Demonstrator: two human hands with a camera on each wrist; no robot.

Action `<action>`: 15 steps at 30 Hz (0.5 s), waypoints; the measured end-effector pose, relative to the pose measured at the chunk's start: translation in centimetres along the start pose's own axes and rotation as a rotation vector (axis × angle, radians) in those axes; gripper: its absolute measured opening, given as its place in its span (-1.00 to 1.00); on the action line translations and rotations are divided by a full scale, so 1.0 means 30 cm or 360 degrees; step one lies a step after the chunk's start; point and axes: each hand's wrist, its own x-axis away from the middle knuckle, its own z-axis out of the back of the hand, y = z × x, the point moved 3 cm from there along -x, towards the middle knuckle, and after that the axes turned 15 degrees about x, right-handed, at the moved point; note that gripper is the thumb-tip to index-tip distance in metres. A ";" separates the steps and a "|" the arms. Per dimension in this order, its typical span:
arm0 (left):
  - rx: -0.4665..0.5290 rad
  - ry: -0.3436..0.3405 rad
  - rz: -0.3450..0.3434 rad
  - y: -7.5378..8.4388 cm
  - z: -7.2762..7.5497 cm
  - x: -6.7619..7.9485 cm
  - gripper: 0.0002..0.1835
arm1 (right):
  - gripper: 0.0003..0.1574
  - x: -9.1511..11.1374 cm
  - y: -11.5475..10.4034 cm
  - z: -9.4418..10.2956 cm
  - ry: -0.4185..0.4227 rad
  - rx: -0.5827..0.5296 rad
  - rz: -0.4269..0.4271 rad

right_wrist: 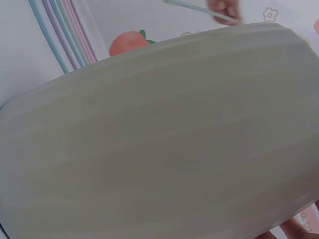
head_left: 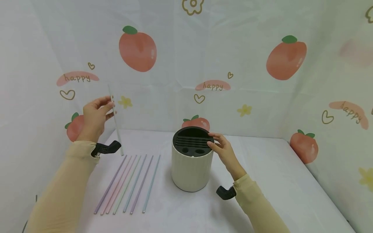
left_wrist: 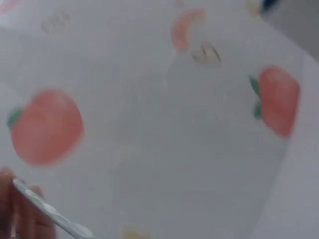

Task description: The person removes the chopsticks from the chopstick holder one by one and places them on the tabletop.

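Observation:
Up at the left, my left hand pinches a thin pale stick that hangs nearly upright, its lower end above the row on the table. In the left wrist view the stick shows a twisted surface. A cream ribbed pen holder stands mid-table, its black top divided into a wide back slot, narrow slots and round holes. My right hand holds the holder's right rim, thumb and fingertips bent over the edge. The holder's side fills most of the right wrist view.
Several thin sticks in purple, pink, green and blue lie side by side left of the holder. A white cloth covers the table. Behind it hangs a white curtain printed with fruit, and it also runs along both sides.

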 end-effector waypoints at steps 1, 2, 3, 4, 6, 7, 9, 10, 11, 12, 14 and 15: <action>-0.0155 -0.0022 0.0094 -0.026 0.048 -0.001 -0.66 | -0.50 0.001 -0.001 0.000 0.0000 -0.0001 0.0001; -0.0291 -0.0066 0.0183 -0.055 0.095 -0.002 -0.63 | -0.50 0.001 -0.001 -0.001 -0.0002 -0.0004 0.0001; -0.0400 -0.0116 0.0267 -0.085 0.141 0.000 -0.59 | -0.50 0.002 0.000 -0.001 -0.0002 -0.0007 -0.0002; -0.0541 -0.0177 0.0334 -0.115 0.185 0.004 -0.56 | -0.50 0.003 0.000 -0.001 -0.0003 -0.0006 -0.0005; -0.0748 -0.0273 0.0451 -0.170 0.264 0.016 -0.54 | -0.50 0.004 -0.001 -0.001 -0.0003 -0.0006 -0.0008; -0.0819 -0.0309 0.0509 -0.195 0.298 0.025 -0.53 | -0.49 0.005 -0.002 -0.001 -0.0003 -0.0003 -0.0011; -0.0976 -0.0356 0.0607 -0.237 0.350 0.051 -0.53 | -0.49 0.004 -0.003 0.000 -0.0002 0.0000 -0.0014; -0.1045 -0.0375 0.0650 -0.255 0.372 0.064 -0.52 | -0.49 0.004 -0.003 0.000 -0.0002 0.0002 -0.0014; -0.1082 -0.0384 0.0692 -0.273 0.392 0.077 -0.51 | -0.49 0.003 -0.003 0.000 -0.0001 0.0003 -0.0013; -0.1103 -0.0388 0.0737 -0.291 0.411 0.090 -0.51 | -0.49 0.003 -0.003 0.001 0.0000 0.0004 -0.0012; -0.1128 -0.0380 0.0817 -0.321 0.443 0.113 -0.50 | -0.49 0.003 -0.003 0.001 0.0001 0.0004 -0.0010; -0.1127 -0.0371 0.0851 -0.334 0.457 0.123 -0.50 | -0.49 0.002 -0.002 0.001 0.0000 0.0005 -0.0009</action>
